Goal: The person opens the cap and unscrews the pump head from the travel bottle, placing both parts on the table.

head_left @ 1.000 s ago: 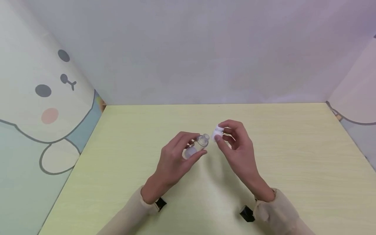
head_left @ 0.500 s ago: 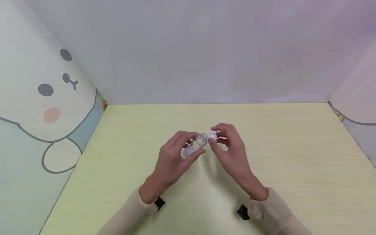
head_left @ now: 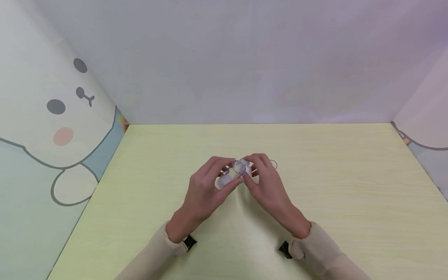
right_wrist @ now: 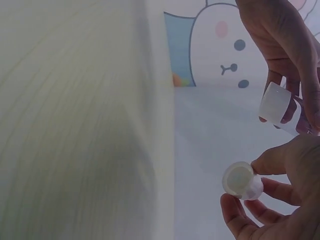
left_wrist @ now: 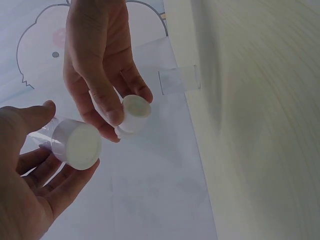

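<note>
My left hand point(head_left: 206, 184) grips a small clear bottle point(head_left: 239, 167) around its side, fingers behind and thumb in front. The bottle lies tilted, with its white base point(left_wrist: 83, 146) toward the lower left and its clear shoulder toward the upper right. My right hand point(head_left: 267, 186) pinches a small white cup-shaped bottle top point(right_wrist: 242, 180) between thumb and fingertips. Its round hollow end shows in both wrist views. From the head, the white top overlaps the bottle's neck end; whether they touch I cannot tell.
A clear cylindrical cap point(left_wrist: 180, 80) stands on the pale wood-grain table point(head_left: 350, 186), just beyond my right hand. A plain wall point(head_left: 259, 62) rises at the table's back edge, and a cartoon-printed panel point(head_left: 31, 128) borders the left side.
My right hand has moved left and slightly down with the white top, up to the bottle's neck end. The clear cap now shows behind it. My left hand has hardly moved.
</note>
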### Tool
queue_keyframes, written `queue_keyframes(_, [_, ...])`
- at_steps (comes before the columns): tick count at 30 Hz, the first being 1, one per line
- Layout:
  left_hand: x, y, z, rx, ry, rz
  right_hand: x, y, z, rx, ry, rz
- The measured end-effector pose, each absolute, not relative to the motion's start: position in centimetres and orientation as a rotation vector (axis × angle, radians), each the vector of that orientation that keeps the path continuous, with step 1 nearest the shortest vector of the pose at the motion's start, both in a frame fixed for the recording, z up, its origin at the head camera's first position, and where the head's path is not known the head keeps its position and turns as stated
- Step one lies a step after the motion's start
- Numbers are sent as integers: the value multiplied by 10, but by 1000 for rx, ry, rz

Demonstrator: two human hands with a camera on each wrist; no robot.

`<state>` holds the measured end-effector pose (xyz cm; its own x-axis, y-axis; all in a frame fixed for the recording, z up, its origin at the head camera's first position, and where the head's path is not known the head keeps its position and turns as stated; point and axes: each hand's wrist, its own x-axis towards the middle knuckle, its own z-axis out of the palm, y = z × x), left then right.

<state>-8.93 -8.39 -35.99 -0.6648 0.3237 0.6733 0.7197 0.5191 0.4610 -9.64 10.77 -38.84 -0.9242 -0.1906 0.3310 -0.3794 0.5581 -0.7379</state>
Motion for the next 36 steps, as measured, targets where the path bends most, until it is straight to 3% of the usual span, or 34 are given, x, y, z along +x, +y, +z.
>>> queue_keyframes(36, [-89, -84, -364, -849, -2247, -1016, -108, 91, -414, 387, -2891, 929])
